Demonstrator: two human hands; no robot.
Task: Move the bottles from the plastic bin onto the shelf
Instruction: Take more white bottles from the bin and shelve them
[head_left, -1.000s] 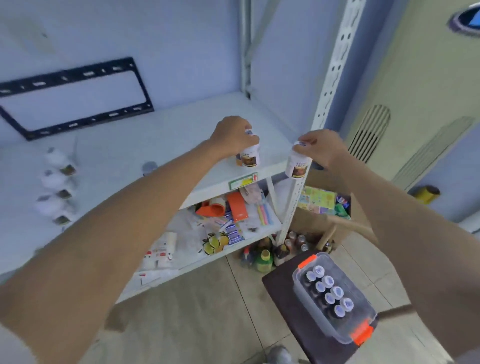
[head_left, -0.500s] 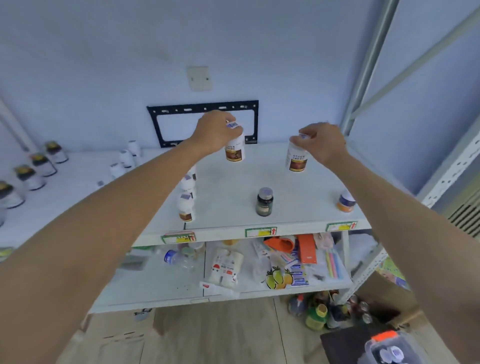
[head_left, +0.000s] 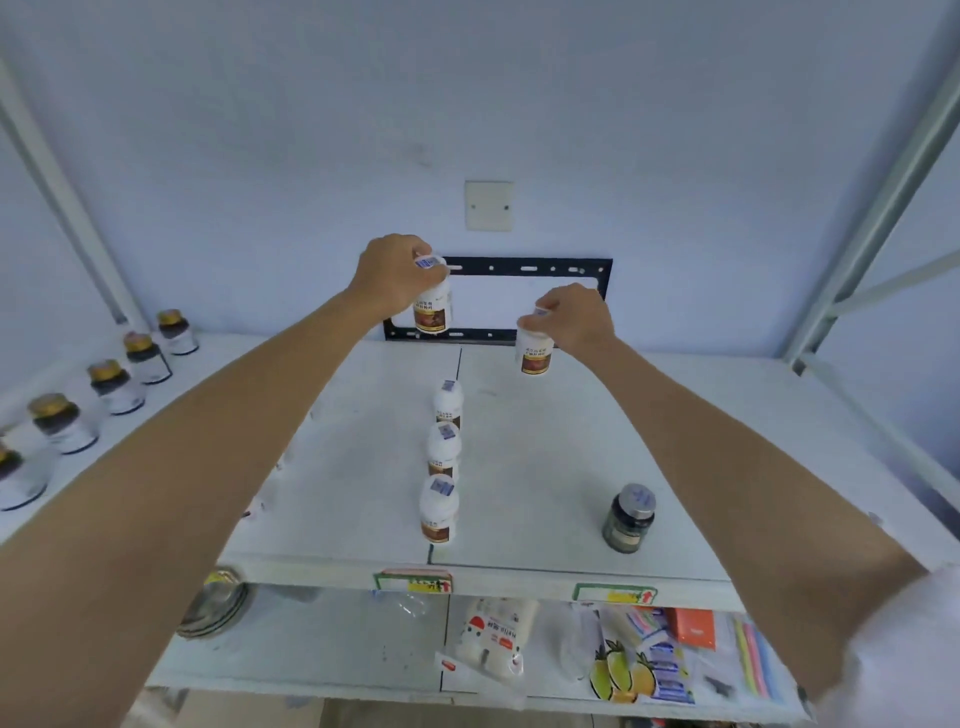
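Standing along the far left of the white upper shelf (head_left: 545, 467), a row of dark jars with gold lids (head_left: 106, 387), apart from the work. Reaching over the back of the shelf, left hand (head_left: 392, 275), fingers curled round the cap of a white plastic bottle with a brown label (head_left: 432, 306), bottle held upright and clear of the surface, behind a front-to-back line of three matching white bottles (head_left: 441, 457). Further right, right hand (head_left: 574, 314), fingers pinching the cap of a second white brown-labelled bottle (head_left: 535, 351), its base low, touching or nearly touching the shelf; which, hard to tell. At the front right, a lone dark glass jar with a grey lid (head_left: 628, 519). Plastic bin out of view.

Probably the setting-down step. Best lowered straight, bases flat, the left bottle placed just behind the rearmost of the three to extend the line, the right one starting a parallel line; fingers loosened only once each base sits firm, then lifted straight up so no cap is dragged over.

Against half a second ago: both hands further back toward the black wall bracket (head_left: 498, 299), left bottle higher, right bottle lower, view swung more squarely onto the shelf, bin corner gone from the lower right edge.
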